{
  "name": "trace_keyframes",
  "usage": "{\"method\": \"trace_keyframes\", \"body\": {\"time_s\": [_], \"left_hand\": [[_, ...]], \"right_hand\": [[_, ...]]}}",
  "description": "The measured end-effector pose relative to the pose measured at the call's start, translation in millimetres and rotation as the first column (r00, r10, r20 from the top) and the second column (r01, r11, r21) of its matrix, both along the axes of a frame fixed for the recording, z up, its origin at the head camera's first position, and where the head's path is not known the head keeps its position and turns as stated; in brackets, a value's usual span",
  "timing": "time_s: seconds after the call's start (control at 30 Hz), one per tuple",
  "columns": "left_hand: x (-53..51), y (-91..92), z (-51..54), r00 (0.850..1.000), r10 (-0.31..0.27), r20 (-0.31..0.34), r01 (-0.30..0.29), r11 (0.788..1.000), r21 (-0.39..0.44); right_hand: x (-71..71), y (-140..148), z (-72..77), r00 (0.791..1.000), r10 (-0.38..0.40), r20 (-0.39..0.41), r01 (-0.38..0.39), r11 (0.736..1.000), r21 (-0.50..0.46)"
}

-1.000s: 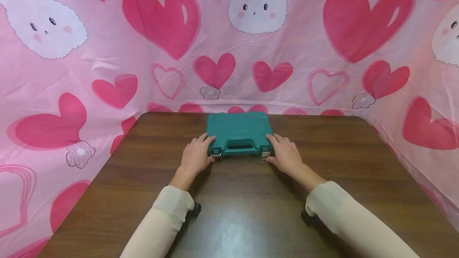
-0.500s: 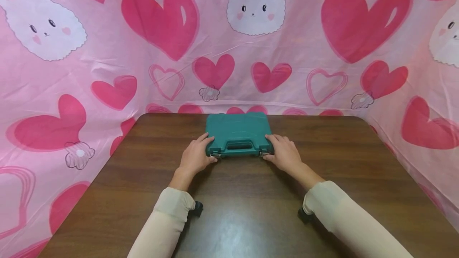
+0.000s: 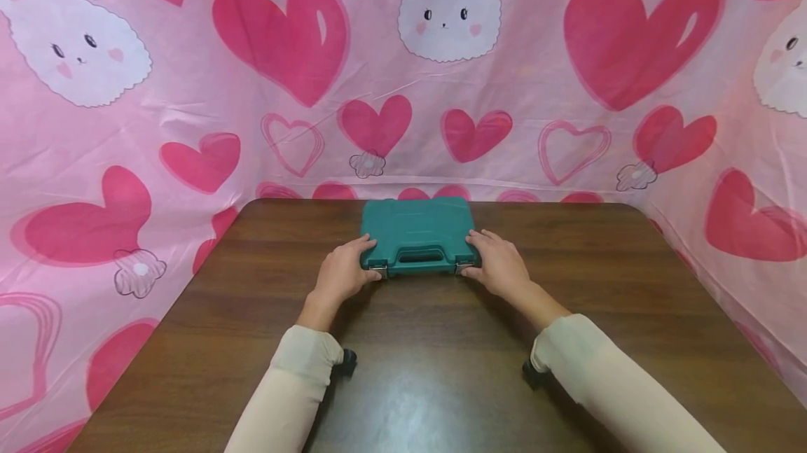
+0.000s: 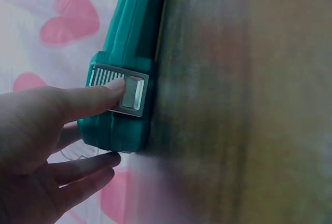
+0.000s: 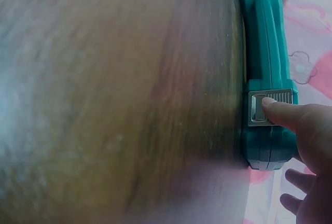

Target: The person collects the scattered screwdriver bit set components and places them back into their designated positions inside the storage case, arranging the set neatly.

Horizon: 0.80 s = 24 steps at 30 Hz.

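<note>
A green plastic carrying case (image 3: 417,222) lies flat on the table with its lid down and handle toward me. My left hand (image 3: 340,272) holds its near left corner, fingertips on the lid and thumb on the front. In the left wrist view, the thumb presses the metal latch (image 4: 134,97), which lies flat against the case. My right hand (image 3: 503,267) grips the near right corner likewise. Its thumb presses the right metal latch (image 5: 258,109), also flat, in the right wrist view. The contents of the case are hidden.
The brown wooden table (image 3: 416,341) reaches back to a pink cloth (image 3: 523,82) printed with hearts and rabbits, which hangs behind and at both sides. The case sits near the table's far edge.
Both latches showed narrow bars half a second ago; now their flat plates face me under the thumbs. A second ago the right plate also showed. The hands have shifted only slightly.
</note>
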<state>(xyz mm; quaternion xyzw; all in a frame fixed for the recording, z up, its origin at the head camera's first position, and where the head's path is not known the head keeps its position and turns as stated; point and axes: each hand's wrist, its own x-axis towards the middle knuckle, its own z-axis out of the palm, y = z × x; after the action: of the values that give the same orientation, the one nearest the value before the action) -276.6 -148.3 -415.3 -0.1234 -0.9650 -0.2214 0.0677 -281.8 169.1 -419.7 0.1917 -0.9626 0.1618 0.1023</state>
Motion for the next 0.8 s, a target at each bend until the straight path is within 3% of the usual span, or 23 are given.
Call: {"method": "trace_keyframes", "body": {"time_s": [0.8], "left_hand": [[-6.8,1.2,9.3,0.999,0.036,-0.011,-0.037,0.998,-0.056]], "right_hand": [[-3.4,3.6,6.1,0.999,0.035,-0.005,-0.035,0.999,0.036]]}}
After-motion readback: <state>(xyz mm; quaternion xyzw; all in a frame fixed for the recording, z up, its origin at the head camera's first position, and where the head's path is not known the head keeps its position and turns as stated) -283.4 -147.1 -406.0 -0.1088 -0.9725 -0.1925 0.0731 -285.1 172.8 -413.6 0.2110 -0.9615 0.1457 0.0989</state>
